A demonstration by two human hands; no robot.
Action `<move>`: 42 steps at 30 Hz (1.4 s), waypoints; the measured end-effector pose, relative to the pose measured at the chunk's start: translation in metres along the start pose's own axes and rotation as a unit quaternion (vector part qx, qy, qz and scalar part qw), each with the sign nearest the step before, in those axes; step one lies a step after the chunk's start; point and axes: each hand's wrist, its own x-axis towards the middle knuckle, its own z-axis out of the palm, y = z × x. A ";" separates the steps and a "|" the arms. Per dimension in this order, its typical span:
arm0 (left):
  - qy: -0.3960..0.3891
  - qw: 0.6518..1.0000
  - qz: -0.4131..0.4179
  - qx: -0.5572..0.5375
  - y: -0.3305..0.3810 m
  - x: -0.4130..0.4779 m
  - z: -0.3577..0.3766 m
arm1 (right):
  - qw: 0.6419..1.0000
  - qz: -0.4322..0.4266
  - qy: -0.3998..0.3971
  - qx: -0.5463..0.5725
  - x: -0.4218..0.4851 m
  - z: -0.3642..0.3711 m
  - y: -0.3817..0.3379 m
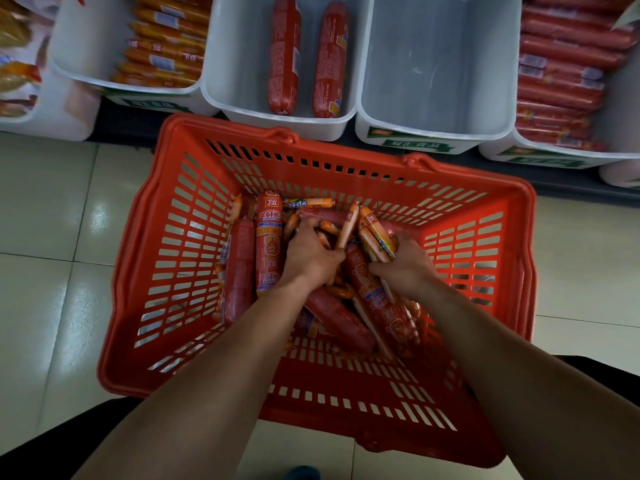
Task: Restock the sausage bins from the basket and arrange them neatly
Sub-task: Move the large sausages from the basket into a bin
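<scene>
A red plastic basket (166, 258) stands on the tiled floor in front of a row of white bins. Inside it lie several thick red sausages (239, 271) and thin orange sausages (308, 203), mixed together. My left hand (308, 254) reaches down into the pile, its fingers curled around thin orange sausages. My right hand (403, 268) grips a bundle of thin orange sausages (375, 239) that stick up out of its fist. The bin straight ahead (239, 74) holds two thick red sausages (284, 53). The bin to its right (440, 74) has nothing in it.
The left bin (79, 50) holds stacked thin orange sausages. At the far right a bin (623, 109) is packed with long red sausages. Snack packets (17, 57) sit at the far left. Pale floor tiles (45, 209) surround the basket.
</scene>
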 end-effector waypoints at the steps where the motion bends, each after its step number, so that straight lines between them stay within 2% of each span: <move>1: -0.015 1.000 -0.006 0.006 0.001 0.001 0.000 | 1.000 0.002 -0.004 0.003 0.000 0.000 0.000; 4: -0.044 0.998 -0.024 0.025 0.006 0.004 0.002 | 1.000 -0.009 -0.011 0.004 0.001 0.001 0.000; 13: -0.033 0.999 -0.011 0.010 0.006 -0.008 0.012 | 0.999 -0.007 -0.022 0.024 -0.005 0.000 -0.001; 20: 0.038 0.992 0.032 -0.119 -0.006 -0.020 0.013 | 0.996 -0.029 0.009 0.088 -0.022 -0.010 -0.004; 22: 0.028 0.988 0.027 -0.150 -0.011 -0.021 0.011 | 0.994 -0.032 0.011 0.101 -0.023 -0.011 -0.005; 28: -0.075 0.994 0.035 -0.068 0.005 -0.024 0.018 | 0.994 0.029 -0.020 0.101 -0.012 -0.008 0.005; 33: -0.083 0.995 0.023 -0.052 0.004 -0.019 0.010 | 0.990 0.096 -0.052 0.093 -0.013 -0.003 0.019; 38: -0.077 0.995 0.056 -0.017 0.010 -0.021 -0.005 | 0.997 0.039 -0.028 0.059 -0.023 -0.011 0.004; 42: -0.067 0.995 0.073 0.003 0.021 -0.030 -0.021 | 0.997 -0.014 -0.030 0.075 -0.040 -0.029 -0.017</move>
